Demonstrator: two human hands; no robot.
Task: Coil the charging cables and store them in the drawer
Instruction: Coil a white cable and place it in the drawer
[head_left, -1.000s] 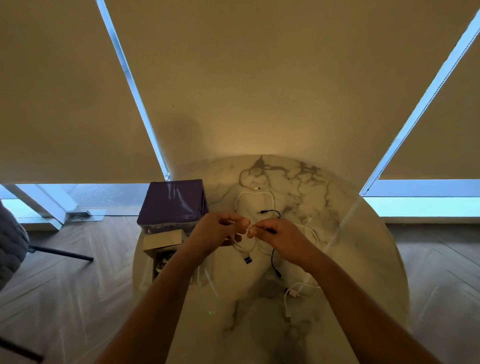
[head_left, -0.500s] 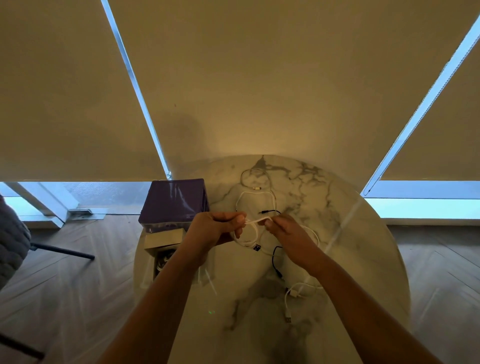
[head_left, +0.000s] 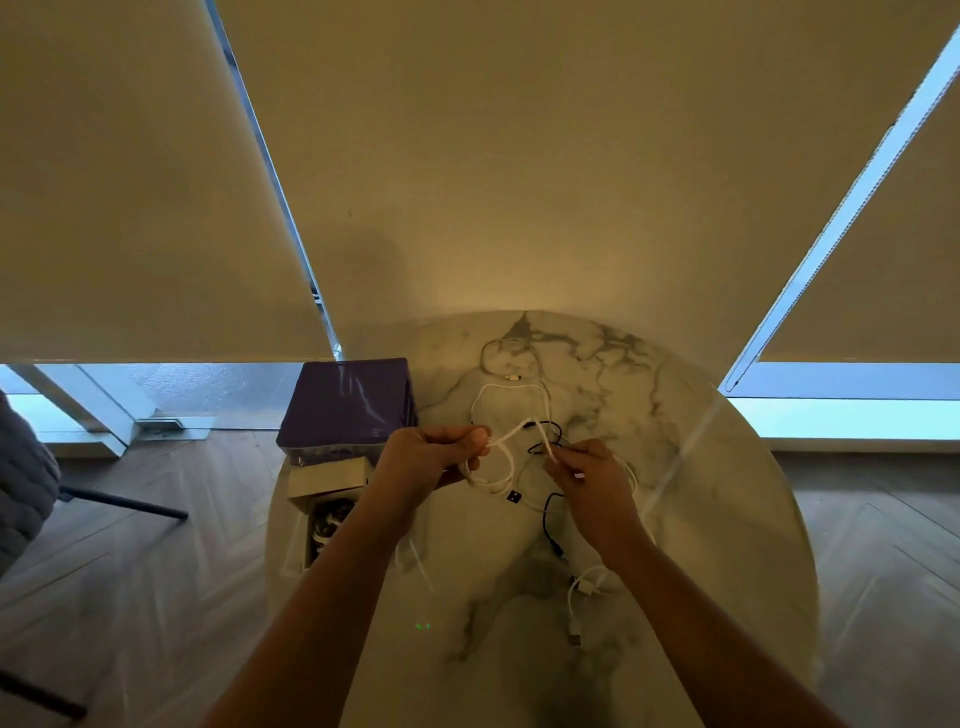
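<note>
Round marble bench (head_left: 701, 519) fills the lower centre, window blinds (head_left: 519, 156) behind it. On the bench's left edge stands a purple box unit (head_left: 348, 402), and just in front of it a small drawer (head_left: 324, 506) stands pulled open, with what looks like white cable already inside; contents too dim to say more. Loose cables lie across the bench: a pale one looped at the far side (head_left: 501, 358), a black cable (head_left: 548, 512) trailing toward the near side, another white one with plugs near the right forearm (head_left: 582, 597). Left hand (head_left: 426, 462) is clenched round a partly wound white cable (head_left: 496, 475), loops hanging below the fist, a dark plug dangling at the bottom. Right hand (head_left: 587, 478) pinches the free run of the same cable just beside the left, the span between them lifted clear of the bench. Step in hand, as I judge it: laying the next turn onto the coil. To do it well: keep each loop the same size as those already hanging, feed the strand with the right hand without twisting it, let the left thumb trap each new turn. The black cable passes under the working span, so lift clear to avoid snagging it. Several cables remain uncoiled; task seems early to midway.
</note>
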